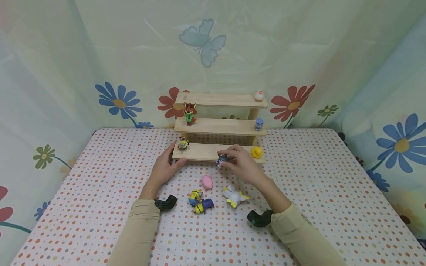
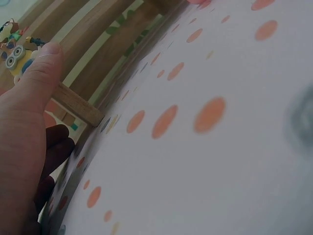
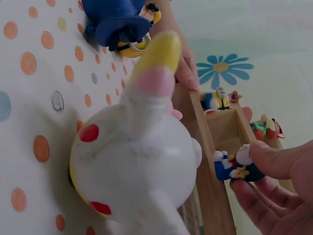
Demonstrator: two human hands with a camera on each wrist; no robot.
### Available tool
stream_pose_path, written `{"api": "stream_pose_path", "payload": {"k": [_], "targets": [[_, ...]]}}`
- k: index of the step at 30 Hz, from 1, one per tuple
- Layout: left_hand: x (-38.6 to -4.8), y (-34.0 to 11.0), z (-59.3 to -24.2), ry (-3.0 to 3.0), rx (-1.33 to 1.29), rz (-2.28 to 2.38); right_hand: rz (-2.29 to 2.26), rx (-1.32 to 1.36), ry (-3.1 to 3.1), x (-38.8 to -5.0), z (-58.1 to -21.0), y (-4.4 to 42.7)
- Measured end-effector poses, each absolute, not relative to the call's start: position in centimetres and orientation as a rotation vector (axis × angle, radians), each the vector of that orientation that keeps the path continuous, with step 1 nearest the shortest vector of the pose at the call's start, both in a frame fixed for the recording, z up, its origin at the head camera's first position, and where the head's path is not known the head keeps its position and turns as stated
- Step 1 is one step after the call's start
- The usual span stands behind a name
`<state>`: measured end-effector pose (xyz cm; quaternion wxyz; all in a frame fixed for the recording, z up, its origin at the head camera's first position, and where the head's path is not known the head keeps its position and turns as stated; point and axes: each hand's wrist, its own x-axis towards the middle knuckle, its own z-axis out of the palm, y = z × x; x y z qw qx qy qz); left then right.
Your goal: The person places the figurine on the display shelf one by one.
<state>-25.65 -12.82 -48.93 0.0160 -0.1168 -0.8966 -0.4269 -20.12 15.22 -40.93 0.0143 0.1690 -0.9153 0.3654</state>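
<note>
A three-tier wooden shelf [image 1: 213, 152] stands at the table's back. My left hand [image 1: 164, 167] grips the left end of its lowest board, thumb along the front edge. Near that thumb stands a yellow minion figurine [image 1: 182, 143]. Between thumb and fingers, my right hand [image 1: 243, 164] pinches a small dark, blue and white figurine [image 1: 221, 160], held at the lowest board's front edge. In the right wrist view the figurine [image 3: 239, 171] appears at the fingertips, partly covered by the thumb. To the right of this hand sits a yellow duck [image 1: 256, 152] on the same board.
A fox figurine [image 1: 189, 114] and a blue-capped figurine [image 1: 259, 124] occupy the middle board. A white bird figurine [image 1: 259, 96] is on top. On the dotted tablecloth lie a pink toy [image 1: 207, 182], two minions [image 1: 195, 197] and a white-and-yellow toy [image 1: 234, 196].
</note>
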Motion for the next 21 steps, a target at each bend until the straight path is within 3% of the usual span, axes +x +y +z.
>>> {"api": "stream_pose_path", "payload": {"k": [9,21], "targets": [[-25.7,-12.8,-48.8,-2.775,-0.379,-1.336,1.196,0.419,-2.757,-21.7,-40.7,13.7],[-25.7,-12.8,-48.9,-2.77,-0.374,-1.368,1.149,0.554,-2.806,-25.8,-40.4,9.5]]}}
